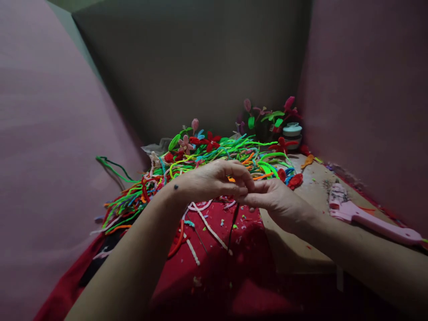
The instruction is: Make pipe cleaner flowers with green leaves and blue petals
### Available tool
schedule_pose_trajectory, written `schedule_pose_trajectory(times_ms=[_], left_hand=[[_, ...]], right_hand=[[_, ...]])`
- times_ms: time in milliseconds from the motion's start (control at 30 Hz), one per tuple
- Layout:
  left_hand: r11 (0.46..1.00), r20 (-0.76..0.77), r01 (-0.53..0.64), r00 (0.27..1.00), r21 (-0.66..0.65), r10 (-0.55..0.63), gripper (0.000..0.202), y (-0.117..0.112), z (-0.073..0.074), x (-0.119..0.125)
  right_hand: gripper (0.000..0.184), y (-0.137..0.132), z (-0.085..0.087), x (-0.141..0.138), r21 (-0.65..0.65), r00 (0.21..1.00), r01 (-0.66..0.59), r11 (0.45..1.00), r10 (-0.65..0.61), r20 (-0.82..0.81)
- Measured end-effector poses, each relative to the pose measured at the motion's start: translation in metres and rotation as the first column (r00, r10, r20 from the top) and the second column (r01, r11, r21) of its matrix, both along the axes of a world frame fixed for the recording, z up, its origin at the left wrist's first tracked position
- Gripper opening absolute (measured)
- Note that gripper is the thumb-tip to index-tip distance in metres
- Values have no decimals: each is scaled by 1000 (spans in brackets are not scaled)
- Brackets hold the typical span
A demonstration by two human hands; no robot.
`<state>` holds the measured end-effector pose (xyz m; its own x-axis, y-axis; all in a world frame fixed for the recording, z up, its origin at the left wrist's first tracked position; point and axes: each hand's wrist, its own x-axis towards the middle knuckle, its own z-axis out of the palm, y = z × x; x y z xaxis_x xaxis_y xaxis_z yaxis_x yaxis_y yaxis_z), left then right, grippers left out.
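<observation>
My left hand (214, 180) and my right hand (276, 198) meet in the middle of the view, fingertips touching. The fingers of both are curled and pinched together; whatever lies between them is hidden or too small to name. Just behind the hands spreads a big heap of coloured pipe cleaners (230, 146), mostly green, with red, orange and white ones. Under my hands, a white pipe cleaner (210, 228) lies on the red cloth (247, 254) among small clippings.
A pink glue gun (371, 219) lies at the right on a tan board (287, 254). Pipe-cleaner flowers, among them a red flower (211, 141), stand at the back. A jar with a pale lid (292, 129) is by the right-hand pink wall (364, 98).
</observation>
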<state>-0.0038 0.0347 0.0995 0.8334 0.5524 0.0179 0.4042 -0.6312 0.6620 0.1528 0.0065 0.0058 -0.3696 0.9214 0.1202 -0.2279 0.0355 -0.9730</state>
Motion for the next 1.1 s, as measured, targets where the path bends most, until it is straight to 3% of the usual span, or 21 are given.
schedule_pose_trajectory(times_ms=[133,267,433,567,667,733,833,900,967,1033,1100], left_hand=[[996,-104,77,992,49,-72,14,3,5,3],[997,-29,-14,999,76,16,14,-3,2,6],[989,101,-147,984,-16,148,13,-10,-9,3],[899,273,-438,862,-25,428,19,-19,-25,2],[868,239,-487,835,-101,496,21,-32,-39,4],[853,184,-520,836,-37,518,16,-41,-49,6],[769,227,-617,783,167,579,10,-51,-63,12],[726,289,-658,747,198,599,10,-53,-69,15],[742,337,-668,713,58,615,12,-53,-72,17],[760,365,-622,673,-189,643,15,-52,-72,18],[737,389,-549,626,-395,675,18,-51,-71,18]], right_hand=[[11,1,-2,1,19,999,-28,999,27,21],[10,0,-1,3,-7,1000,-16,1000,16,-6],[9,-1,2,3,-68,996,-36,997,30,-81],[9,-2,1,4,-73,992,26,997,-34,-122],[7,-3,-1,4,-36,984,82,996,-87,-153],[7,-4,-2,4,-9,980,124,992,-124,-158],[8,-5,-4,2,16,972,195,981,-191,-137],[8,-6,-6,0,18,968,209,978,-204,-146],[8,-6,-7,-1,12,967,199,980,-194,-163],[8,-5,-8,-1,24,971,185,982,-179,-158],[9,-4,-8,-1,43,973,179,983,-170,-155]])
